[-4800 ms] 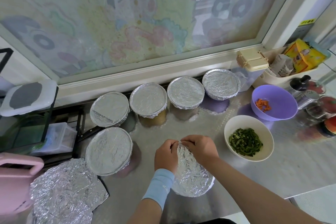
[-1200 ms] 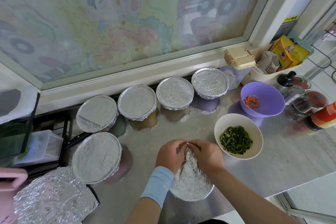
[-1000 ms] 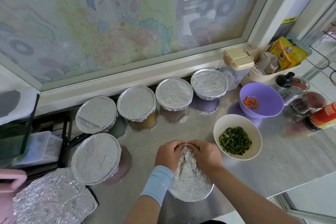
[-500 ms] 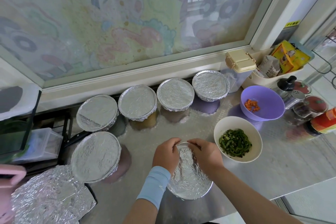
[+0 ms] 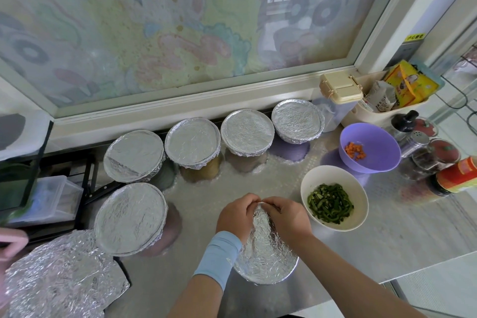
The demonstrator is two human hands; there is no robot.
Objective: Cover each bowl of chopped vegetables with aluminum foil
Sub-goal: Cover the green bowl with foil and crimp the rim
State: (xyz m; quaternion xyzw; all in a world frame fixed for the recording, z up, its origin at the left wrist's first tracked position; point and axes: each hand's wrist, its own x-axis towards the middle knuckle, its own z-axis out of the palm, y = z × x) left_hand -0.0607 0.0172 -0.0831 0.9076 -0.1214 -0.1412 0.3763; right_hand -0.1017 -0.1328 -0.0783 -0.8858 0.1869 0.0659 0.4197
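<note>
the left hand and right hand have met again, pinching foil over the far rim of the bowl beside the white bowl: nearly sealed, with that one and the purple bowl still bare.

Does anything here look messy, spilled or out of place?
Nothing is spilled. The one untidy spot is a heap of crumpled foil at the near-left corner. The leftmost back-row foil cover has a folded flap creasing its otherwise flat top.
</note>
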